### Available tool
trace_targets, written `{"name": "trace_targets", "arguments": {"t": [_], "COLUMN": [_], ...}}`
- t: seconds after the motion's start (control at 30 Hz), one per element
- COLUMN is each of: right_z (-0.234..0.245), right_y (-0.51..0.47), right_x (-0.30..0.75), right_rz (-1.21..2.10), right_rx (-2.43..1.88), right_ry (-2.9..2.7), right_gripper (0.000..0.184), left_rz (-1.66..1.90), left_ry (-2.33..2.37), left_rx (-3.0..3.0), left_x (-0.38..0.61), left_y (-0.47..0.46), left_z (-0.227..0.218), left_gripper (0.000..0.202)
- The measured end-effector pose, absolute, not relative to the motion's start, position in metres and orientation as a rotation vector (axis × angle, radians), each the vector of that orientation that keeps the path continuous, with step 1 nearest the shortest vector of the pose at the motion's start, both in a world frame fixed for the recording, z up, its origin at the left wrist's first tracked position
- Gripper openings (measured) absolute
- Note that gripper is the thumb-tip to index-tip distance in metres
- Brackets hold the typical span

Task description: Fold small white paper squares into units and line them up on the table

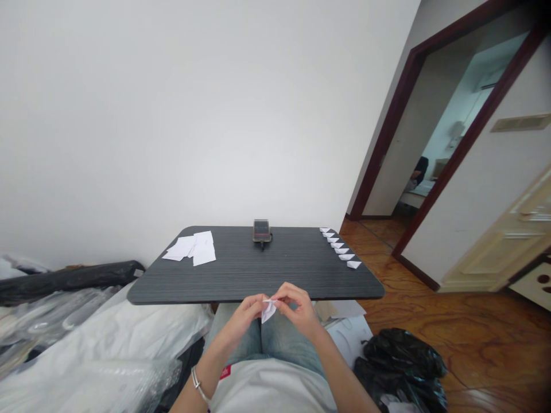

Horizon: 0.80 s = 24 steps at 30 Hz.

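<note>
seven small folded paper pieces lie in a slanted row along the right end of the dark wood-grain table, and they look like the finished share so far. an eighth, a white paper piece, is partly folded and held just past the table's near edge, above the person's jeans. the left hand and right hand meet around it, the fingers of both nearly closed and pinching its upper end, while its point hangs down between them. what looks left to do lies at the table's left end: white paper sheets, flat, overlapping and unfolded, though how many is hard to count. a phone stands on a small holder at the far edge, its screen blurred. a black plastic bag sits on the wooden floor to the right.
</note>
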State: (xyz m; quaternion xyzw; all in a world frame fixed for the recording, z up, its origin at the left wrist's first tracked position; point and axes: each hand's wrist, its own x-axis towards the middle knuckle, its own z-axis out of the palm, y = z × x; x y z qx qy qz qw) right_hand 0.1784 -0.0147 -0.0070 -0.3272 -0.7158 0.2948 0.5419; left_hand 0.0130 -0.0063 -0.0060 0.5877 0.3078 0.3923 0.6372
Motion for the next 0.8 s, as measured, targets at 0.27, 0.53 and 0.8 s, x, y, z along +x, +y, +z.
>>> {"name": "trace_targets", "arguments": {"t": [0.27, 0.53, 0.8], "right_z": [-0.018, -0.023, -0.024], "right_y": [-0.01, -0.004, -0.006], "right_x": [0.172, 0.172, 0.171], "right_rz": [0.743, 0.832, 0.875], "right_rx": [-0.935, -1.137, -1.141], "right_ry": [-1.563, -1.245, -1.308], "right_gripper": [0.018, 0.024, 0.024], "left_rz": [0.916, 1.375, 1.2], "left_ry": [0.769, 0.912, 0.913], "left_rx": [1.168, 1.84, 2.318], "left_x": [0.014, 0.008, 0.0], "left_y": [-0.003, 0.001, -0.001], "left_z": [-0.014, -0.011, -0.009], "left_gripper": [0.029, 0.016, 0.015]}}
